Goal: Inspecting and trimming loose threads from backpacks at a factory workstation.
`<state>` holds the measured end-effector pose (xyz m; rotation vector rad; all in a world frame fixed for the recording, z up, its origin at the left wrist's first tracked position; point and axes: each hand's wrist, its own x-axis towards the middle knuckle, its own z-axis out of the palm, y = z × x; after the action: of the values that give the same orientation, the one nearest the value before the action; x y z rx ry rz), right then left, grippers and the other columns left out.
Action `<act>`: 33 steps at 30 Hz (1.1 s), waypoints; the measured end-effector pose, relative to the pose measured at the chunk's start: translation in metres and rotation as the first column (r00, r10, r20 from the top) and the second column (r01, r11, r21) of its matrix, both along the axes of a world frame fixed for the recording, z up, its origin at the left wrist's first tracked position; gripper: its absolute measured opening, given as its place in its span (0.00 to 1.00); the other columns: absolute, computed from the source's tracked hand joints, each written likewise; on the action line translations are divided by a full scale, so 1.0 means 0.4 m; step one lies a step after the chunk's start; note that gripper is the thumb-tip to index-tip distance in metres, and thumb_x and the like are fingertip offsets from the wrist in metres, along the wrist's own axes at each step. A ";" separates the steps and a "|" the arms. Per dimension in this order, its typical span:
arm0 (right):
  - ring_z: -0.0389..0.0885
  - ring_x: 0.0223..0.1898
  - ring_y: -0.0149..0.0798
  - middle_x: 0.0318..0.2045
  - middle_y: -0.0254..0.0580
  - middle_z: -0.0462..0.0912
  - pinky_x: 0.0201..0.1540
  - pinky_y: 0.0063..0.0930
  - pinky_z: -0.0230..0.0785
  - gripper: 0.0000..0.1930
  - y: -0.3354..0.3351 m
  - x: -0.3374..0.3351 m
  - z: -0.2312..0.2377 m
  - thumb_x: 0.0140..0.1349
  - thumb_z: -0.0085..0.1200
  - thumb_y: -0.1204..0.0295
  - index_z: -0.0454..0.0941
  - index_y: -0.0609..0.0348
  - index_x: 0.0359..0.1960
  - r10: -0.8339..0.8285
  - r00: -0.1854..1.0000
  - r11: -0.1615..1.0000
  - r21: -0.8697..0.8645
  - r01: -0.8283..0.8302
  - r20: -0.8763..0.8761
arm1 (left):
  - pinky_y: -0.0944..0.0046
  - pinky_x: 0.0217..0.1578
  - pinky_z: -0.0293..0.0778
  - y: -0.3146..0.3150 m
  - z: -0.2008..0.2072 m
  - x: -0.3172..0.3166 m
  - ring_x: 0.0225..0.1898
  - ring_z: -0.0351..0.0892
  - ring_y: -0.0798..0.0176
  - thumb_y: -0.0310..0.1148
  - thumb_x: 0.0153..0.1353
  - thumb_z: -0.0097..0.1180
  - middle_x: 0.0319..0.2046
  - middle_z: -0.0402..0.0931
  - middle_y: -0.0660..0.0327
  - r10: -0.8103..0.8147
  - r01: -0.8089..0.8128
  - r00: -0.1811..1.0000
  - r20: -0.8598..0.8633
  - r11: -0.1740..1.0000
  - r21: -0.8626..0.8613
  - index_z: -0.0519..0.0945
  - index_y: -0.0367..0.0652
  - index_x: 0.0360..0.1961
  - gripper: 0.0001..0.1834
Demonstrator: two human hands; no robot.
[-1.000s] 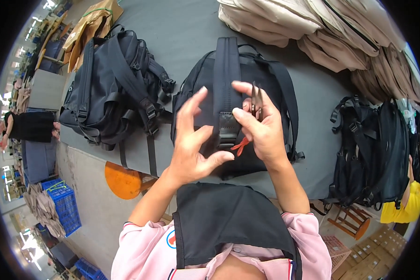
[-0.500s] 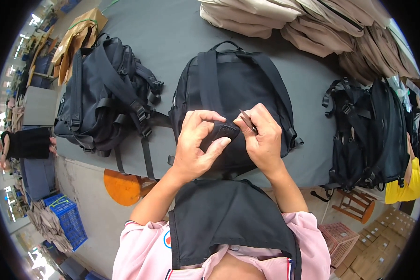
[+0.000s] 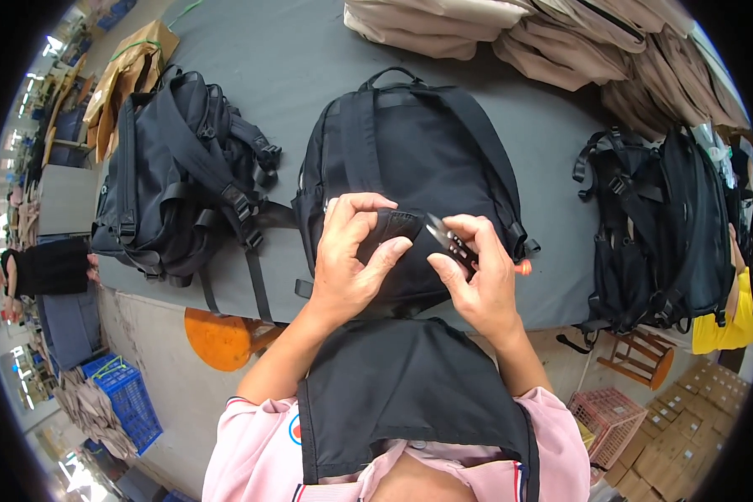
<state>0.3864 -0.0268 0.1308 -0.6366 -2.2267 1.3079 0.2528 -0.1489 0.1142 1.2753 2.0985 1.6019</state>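
A black backpack (image 3: 431, 151) lies on the grey table in front of me, its shoulder straps facing up. My left hand (image 3: 343, 272) is closed on a stitched black strap end (image 3: 403, 224), pinched between thumb and fingers above the lower part of the pack. In my right hand (image 3: 489, 289) is a pair of thread snips (image 3: 453, 243), with an orange-red tip showing past the palm. The blades point up and left, close beside the strap end. Whether they touch a thread is too small to tell.
Another black backpack (image 3: 184, 167) rests at the left, and more stand at the right (image 3: 686, 226). Beige bags (image 3: 552, 50) are piled at the far right. Below the table edge are an orange stool (image 3: 217, 339), a blue crate (image 3: 125, 402) and a pink crate (image 3: 607, 427). Another person's yellow sleeve (image 3: 719, 326) shows at the right.
My right hand has turned and moved slightly right and down, swinging the snips' blades toward the strap end. The left hand keeps its hold on the strap.
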 end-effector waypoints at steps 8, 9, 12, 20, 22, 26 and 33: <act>0.75 0.21 0.34 0.29 0.38 0.72 0.24 0.25 0.67 0.09 0.003 -0.027 -0.010 0.51 0.61 0.75 0.75 0.60 0.34 -0.011 0.994 0.993 0.113 0.023 -0.113 | 0.60 0.42 0.64 0.003 0.001 0.006 0.40 0.67 0.55 0.31 0.48 0.65 0.41 0.73 0.56 0.005 -0.008 0.991 -0.130 1.000 -0.025 0.74 0.34 0.27 0.13; 0.75 0.20 0.35 0.28 0.38 0.72 0.23 0.25 0.67 0.10 0.002 -0.027 -0.007 0.51 0.61 0.75 0.76 0.60 0.34 -0.021 0.995 0.975 0.219 0.043 -0.099 | 0.60 0.42 0.64 0.004 0.001 0.007 0.40 0.67 0.55 0.31 0.48 0.65 0.41 0.73 0.56 0.006 -0.010 0.991 -0.131 1.000 -0.025 0.74 0.34 0.27 0.13; 0.74 0.20 0.37 0.26 0.38 0.72 0.22 0.26 0.66 0.10 -0.003 -0.032 -0.010 0.49 0.62 0.75 0.76 0.59 0.34 -0.037 0.994 0.930 0.361 0.072 -0.103 | 0.60 0.42 0.64 0.005 0.002 0.008 0.40 0.68 0.55 0.32 0.48 0.65 0.41 0.74 0.56 0.016 -0.019 0.992 -0.122 0.999 -0.026 0.75 0.34 0.28 0.13; 0.74 0.19 0.36 0.26 0.39 0.72 0.21 0.26 0.66 0.09 -0.010 -0.019 -0.027 0.49 0.61 0.77 0.77 0.60 0.33 -0.021 0.991 0.960 0.273 0.057 -0.131 | 0.62 0.47 0.65 -0.014 -0.001 0.009 0.43 0.70 0.58 0.31 0.50 0.64 0.41 0.74 0.57 0.001 -0.004 0.999 -0.043 0.997 -0.072 0.78 0.35 0.33 0.12; 0.74 0.19 0.35 0.26 0.38 0.72 0.21 0.25 0.66 0.09 -0.019 -0.013 -0.028 0.50 0.61 0.77 0.77 0.60 0.33 -0.081 0.979 0.961 0.247 0.126 -0.185 | 0.63 0.47 0.65 -0.014 0.004 0.010 0.43 0.70 0.58 0.31 0.50 0.64 0.41 0.74 0.57 0.004 -0.008 0.998 -0.056 0.997 -0.072 0.79 0.35 0.33 0.12; 0.74 0.20 0.34 0.25 0.38 0.72 0.21 0.25 0.67 0.09 -0.020 -0.027 -0.030 0.49 0.62 0.77 0.78 0.60 0.33 -0.049 0.989 0.964 0.254 0.084 -0.141 | 0.63 0.48 0.65 -0.019 0.007 0.012 0.44 0.69 0.58 0.30 0.49 0.64 0.43 0.72 0.55 0.003 -0.014 0.996 -0.088 0.993 -0.117 0.79 0.35 0.34 0.13; 0.69 0.26 0.22 0.26 0.30 0.71 0.30 0.16 0.64 0.10 0.019 -0.009 -0.142 0.52 0.59 0.80 0.74 0.63 0.37 -0.061 0.995 0.886 -0.463 0.018 -0.079 | 0.69 0.40 0.67 -0.100 0.007 0.010 0.38 0.69 0.67 0.27 0.57 0.57 0.46 0.66 0.57 0.312 -0.314 0.884 0.349 0.948 -0.052 0.75 0.33 0.33 0.08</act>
<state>0.3830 -0.0193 0.0741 -0.7643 -1.8215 1.8281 0.2569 -0.1888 0.1172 0.6007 2.1382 1.8020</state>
